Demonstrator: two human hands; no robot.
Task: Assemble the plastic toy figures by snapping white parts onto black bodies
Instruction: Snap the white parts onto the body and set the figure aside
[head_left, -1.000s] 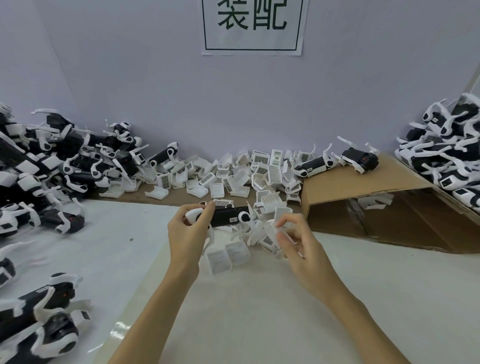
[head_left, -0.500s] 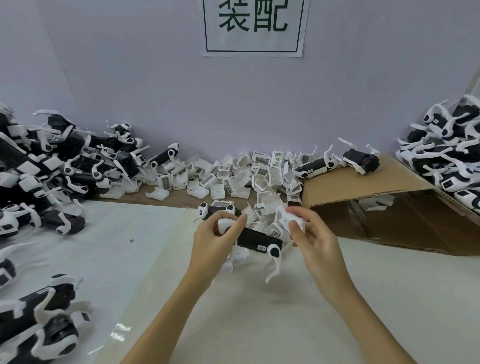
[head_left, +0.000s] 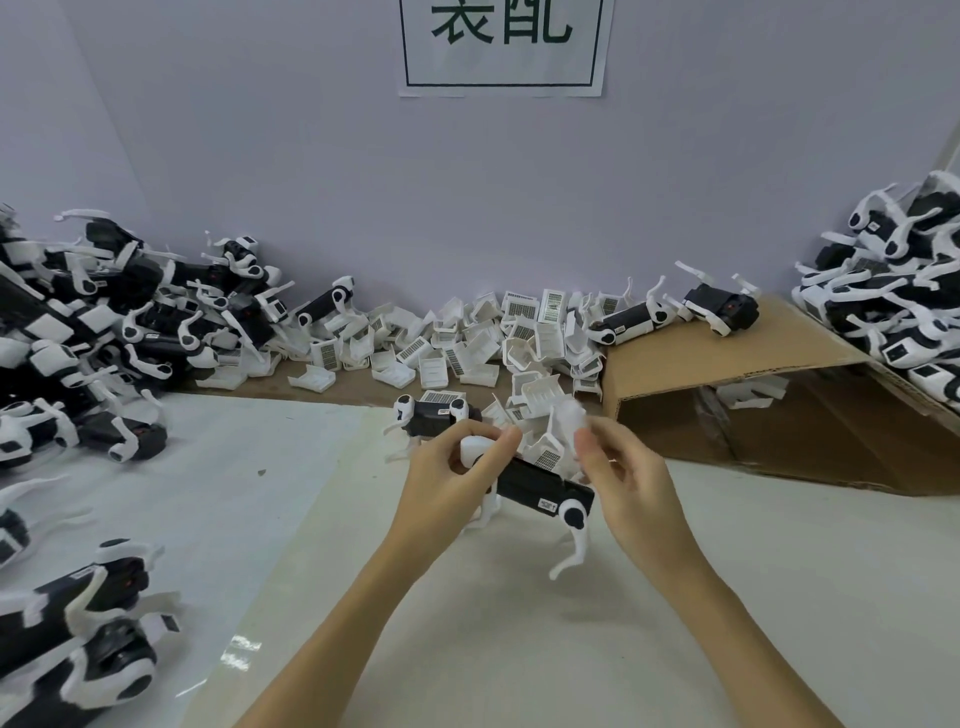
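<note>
Since half a second ago, little shifted: left hand (head_left: 457, 473) clamped on black body (head_left: 540, 486), steadying it, right hand (head_left: 631, 480) pinching white part (head_left: 569, 418) above for snapping on.

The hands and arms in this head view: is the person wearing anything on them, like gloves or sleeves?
No. The left hand and right hand are bare, with no gloves, rings or watch showing. Both forearms are uncovered as far as the frame's lower edge, so no sleeve is visible.

white part (head_left: 567, 415) in the right hand (head_left: 631, 486) is motion-blurred; wall sign (head_left: 501, 49) cropped above.
</note>
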